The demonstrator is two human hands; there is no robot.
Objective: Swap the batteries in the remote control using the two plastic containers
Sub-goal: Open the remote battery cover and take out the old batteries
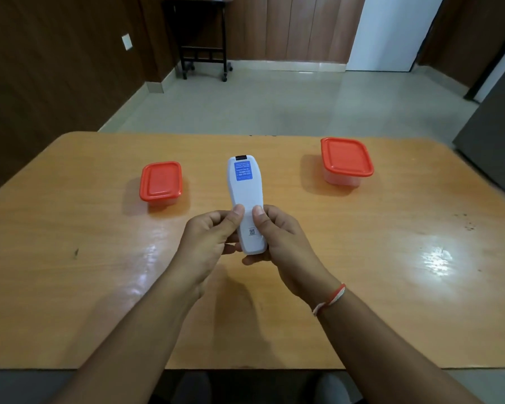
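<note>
The white remote control [247, 196] is held above the table [362, 258], back side up, long axis pointing away from the person. The left hand [209, 240] and right hand [277, 240] grip its near end, thumbs pressed on the back. Lidded plastic containers [161, 182] [346, 161] stand left and right.

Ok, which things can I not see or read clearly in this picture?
Head view only:
- Contents of the left container and the right container: hidden by their orange lids.
- Button side of the remote control: faces away.
- Its batteries: the back cover hides them.
- Text on the blue label: too small to read.
- Lower end of the remote: covered by the left hand and right hand.
</note>
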